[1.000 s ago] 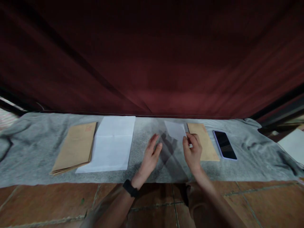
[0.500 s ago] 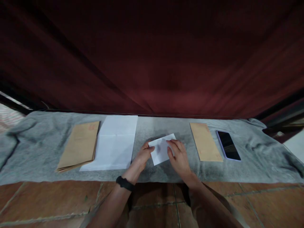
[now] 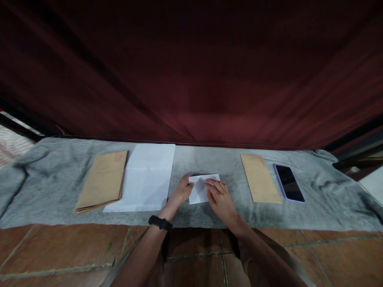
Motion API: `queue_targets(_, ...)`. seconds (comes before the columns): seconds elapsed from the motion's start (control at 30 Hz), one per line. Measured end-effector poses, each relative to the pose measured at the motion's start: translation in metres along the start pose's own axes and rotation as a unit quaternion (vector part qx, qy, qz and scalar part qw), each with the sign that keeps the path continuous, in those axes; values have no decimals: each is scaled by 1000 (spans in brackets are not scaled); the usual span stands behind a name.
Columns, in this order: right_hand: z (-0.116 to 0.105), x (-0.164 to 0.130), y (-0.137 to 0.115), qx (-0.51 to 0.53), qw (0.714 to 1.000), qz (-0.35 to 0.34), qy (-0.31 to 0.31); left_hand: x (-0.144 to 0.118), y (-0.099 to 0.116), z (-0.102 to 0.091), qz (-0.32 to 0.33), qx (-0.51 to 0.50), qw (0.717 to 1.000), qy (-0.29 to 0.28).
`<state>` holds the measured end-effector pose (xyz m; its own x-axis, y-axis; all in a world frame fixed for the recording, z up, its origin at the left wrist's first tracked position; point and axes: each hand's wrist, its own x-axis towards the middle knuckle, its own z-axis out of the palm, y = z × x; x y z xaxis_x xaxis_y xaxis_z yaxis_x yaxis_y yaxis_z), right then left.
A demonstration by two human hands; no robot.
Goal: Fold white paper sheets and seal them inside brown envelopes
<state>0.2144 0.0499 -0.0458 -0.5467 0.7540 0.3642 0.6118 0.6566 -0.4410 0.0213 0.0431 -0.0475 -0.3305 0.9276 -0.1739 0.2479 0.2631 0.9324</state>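
Note:
A small folded white paper (image 3: 201,187) lies on the grey cloth (image 3: 44,187) in front of me. My left hand (image 3: 182,192), with a black band on its wrist, holds the paper's left edge. On the paper's right part, my right hand (image 3: 219,197) presses down with fingers flat. A larger white sheet (image 3: 146,179) with fold creases lies to the left, next to a stack of brown envelopes (image 3: 103,181). A single brown envelope (image 3: 259,177) lies to the right.
A dark phone (image 3: 289,182) lies face up beside the single envelope. A dark red curtain (image 3: 191,71) hangs behind the cloth. Brown floor tiles (image 3: 60,255) run along the near side. A white object (image 3: 372,184) shows at the right edge.
The small white paper moved from beside the single envelope to the middle of the cloth. Both hands came onto it and flattened it squarer to me.

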Motion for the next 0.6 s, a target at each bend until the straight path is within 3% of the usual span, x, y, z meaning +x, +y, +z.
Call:
queue_targets(0.13,6,-3,-3,-16,999,-2,-31,-9,5,1,4,84,996,-7)
queue_targets(0.23,12,-5,-4,-19,999,-4,-46,-18,12,3,21,214,976,12)
queue_targets(0.3,16,-6,-5,-27,998,0,-49,-23,16,5,74,294,951,52)
queue_targets(0.4,20,-6,-4,-25,998,-7,-53,-34,16,16,187,324,922,101)
queue_targets(0.5,24,-11,1,-14,997,-34,-61,-52,10,36,256,316,911,68)
queue_targets(0.6,30,-19,7,-41,996,-53,-55,-71,1,54,281,334,900,16)
